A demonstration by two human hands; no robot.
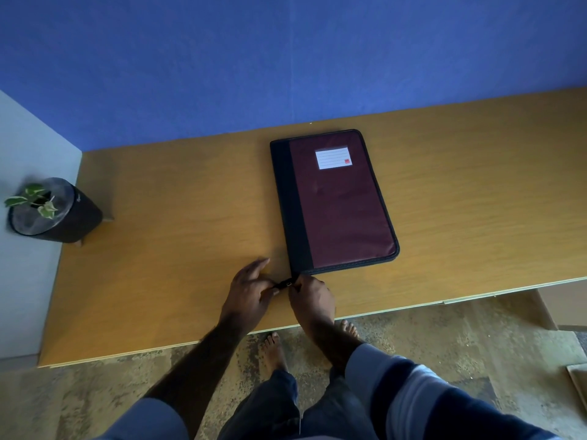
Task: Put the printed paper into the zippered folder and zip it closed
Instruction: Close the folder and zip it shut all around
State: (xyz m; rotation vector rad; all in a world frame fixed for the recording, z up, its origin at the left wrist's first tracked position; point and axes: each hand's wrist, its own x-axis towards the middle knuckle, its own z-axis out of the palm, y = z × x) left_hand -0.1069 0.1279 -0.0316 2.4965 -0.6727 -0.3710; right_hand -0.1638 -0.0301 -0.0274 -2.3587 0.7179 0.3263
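Your left hand (247,293) and right hand (309,295) pinch the zipper pull (286,284); the zippered folder (336,201) extends toward 12 o'clock.

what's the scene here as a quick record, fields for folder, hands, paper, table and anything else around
folder: maroon and black zippered folder, lying flat and closed on the table
label: white lined label on the cover
zipper pull: zipper pull at the folder's near left corner, pinched between both hands
left hand: left hand gripping the pull's end
right hand: right hand at the corner
printed paper: not visible
table: wooden table
other: potted plant at far left
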